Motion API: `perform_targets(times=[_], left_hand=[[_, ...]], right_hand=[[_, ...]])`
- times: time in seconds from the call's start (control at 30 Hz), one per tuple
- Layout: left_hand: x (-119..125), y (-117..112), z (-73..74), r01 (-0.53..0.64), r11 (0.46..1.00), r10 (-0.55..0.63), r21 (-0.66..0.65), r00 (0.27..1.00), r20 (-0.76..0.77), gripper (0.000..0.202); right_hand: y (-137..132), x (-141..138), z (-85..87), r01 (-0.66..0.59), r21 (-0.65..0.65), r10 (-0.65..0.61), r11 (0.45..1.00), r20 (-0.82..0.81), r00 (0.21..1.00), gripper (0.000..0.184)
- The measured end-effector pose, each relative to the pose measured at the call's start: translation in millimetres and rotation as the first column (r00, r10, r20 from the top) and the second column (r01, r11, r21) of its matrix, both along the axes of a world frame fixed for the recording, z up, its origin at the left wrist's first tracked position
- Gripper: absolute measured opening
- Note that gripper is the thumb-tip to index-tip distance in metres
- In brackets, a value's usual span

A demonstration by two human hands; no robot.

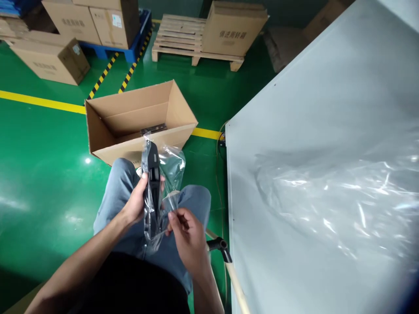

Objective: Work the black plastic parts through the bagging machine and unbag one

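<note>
A long black plastic part (153,174) stands almost upright over my lap, inside a clear plastic bag (173,168). Around its left side my left hand (139,198) is closed, thumb in front and fingers behind. My right hand (186,229) pinches the bag's loose film to the right of the part. Just beyond my knees is an open cardboard box (137,104), with some dark parts (153,129) low inside it. The exact kind of the black part cannot be made out.
A grey-white tabletop (262,196) fills the right side, with a heap of clear plastic bags (343,196) on it. A pipe frame (234,279) stands by my right arm. Cartons (52,59) and a wooden pallet (180,37) are at the back.
</note>
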State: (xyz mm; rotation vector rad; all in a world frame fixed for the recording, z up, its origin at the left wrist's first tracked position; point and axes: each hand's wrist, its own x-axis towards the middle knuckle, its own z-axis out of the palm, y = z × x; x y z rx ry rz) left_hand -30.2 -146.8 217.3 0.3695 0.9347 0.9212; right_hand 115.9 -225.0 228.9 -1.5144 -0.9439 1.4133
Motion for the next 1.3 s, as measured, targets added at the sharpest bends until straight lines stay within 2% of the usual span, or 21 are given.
perform_targets(times=[0.13,0.3,0.4,0.5,0.57,0.63,0.73,0.83,0.97,1.03,1.17,1.23,1.3], left_hand=[[2,8,6.7,-0.019,1.0,0.017,0.013,0.982,0.186,0.068],[1,13,7.3,0.021,1.0,-0.025,0.02,0.974,0.227,0.067],[1,14,6.5,0.014,0.998,-0.022,0.061,0.99,0.143,0.069],[0,13,4.3,0.019,0.983,-0.004,0.184,0.997,-0.081,0.074],[-2,13,2.4,0.016,0.964,0.049,0.267,0.971,-0.236,0.075],[-2,12,0.8,-0.008,0.948,0.116,0.317,0.94,-0.322,0.074],[-2,11,-1.7,-0.085,0.934,0.217,0.347,0.908,-0.36,0.071],[-2,9,-5.9,-0.15,0.905,0.314,0.398,0.867,-0.387,0.065],[-7,6,-10.8,-0.139,0.844,0.409,0.518,0.791,-0.454,0.058],[-11,7,-10.6,-0.123,0.864,0.367,0.488,0.818,-0.444,0.062],[-13,13,-7.8,-0.126,0.948,0.212,0.294,0.935,-0.285,0.073],[-11,16,-7.6,-0.149,0.963,0.199,0.225,0.955,-0.218,0.074],[-10,15,-9.0,-0.17,0.958,0.227,0.23,0.943,-0.245,0.071]], right_hand=[[4,4,4.3,-0.003,-0.002,0.003,1.0,-0.021,1.0,0.039],[8,6,10.6,-0.04,0.015,0.041,0.999,-0.071,0.997,0.036],[9,10,13.3,-0.029,0.028,0.031,0.999,-0.074,0.997,0.035],[10,14,11.1,-0.012,0.051,0.013,0.999,-0.016,1.0,0.033],[10,14,6.0,0.028,0.086,-0.032,0.996,0.045,0.998,0.03],[7,10,-1.3,0.079,0.139,-0.094,0.987,0.103,0.99,0.031],[1,-3,-12.6,0.098,0.168,-0.126,0.981,0.167,0.978,0.039],[-7,-14,-19.4,0.051,0.071,-0.062,0.996,0.169,0.984,0.032],[-9,-8,-18.2,-0.001,-0.005,0.002,1.0,0.158,0.987,0.027],[-7,2,-14.8,-0.036,-0.01,0.037,0.999,0.139,0.99,0.026],[0,24,-6.4,-0.175,-0.041,0.178,0.984,0.062,0.982,0.027],[3,29,-3.1,-0.203,-0.036,0.205,0.979,0.062,0.977,0.026],[4,29,-2.5,-0.182,-0.008,0.182,0.983,0.105,0.978,0.023]])
